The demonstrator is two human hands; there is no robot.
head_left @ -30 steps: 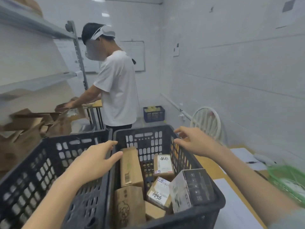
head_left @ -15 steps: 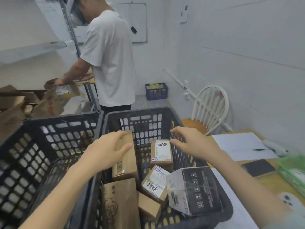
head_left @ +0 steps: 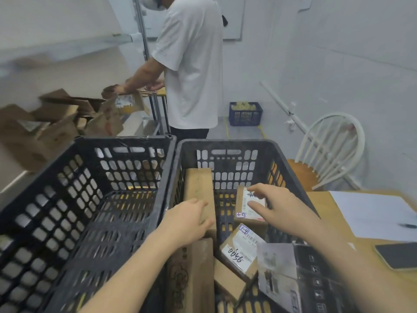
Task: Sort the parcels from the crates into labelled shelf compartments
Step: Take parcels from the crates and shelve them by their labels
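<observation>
Two black plastic crates stand side by side in front of me. The right crate (head_left: 225, 144) holds several parcels. My left hand (head_left: 187, 222) rests with relaxed fingers on a long brown parcel (head_left: 198, 186) leaning at the crate's left wall. My right hand (head_left: 279, 208) reaches over a small white-labelled parcel (head_left: 244, 207), index finger and thumb spread above its label. Nearer me lie a parcel marked 9406 (head_left: 239, 254), a black printed box (head_left: 300, 279) and a brown box with a drawing (head_left: 194, 279). The left crate (head_left: 90, 199) shows only its mesh floor.
A person in a white T-shirt (head_left: 191, 64) stands just beyond the crates, handling cartons at a metal shelf (head_left: 67, 45). Brown cartons (head_left: 56, 123) pile up at the left. A blue crate (head_left: 246, 114), a white chair (head_left: 327, 154), and a wooden table (head_left: 322, 213) with paper and a phone (head_left: 397, 256) are at the right.
My view has tilted down. Both hands have dropped from above the crate rims into the right crate, the left onto the long brown parcel, the right over the small labelled one.
</observation>
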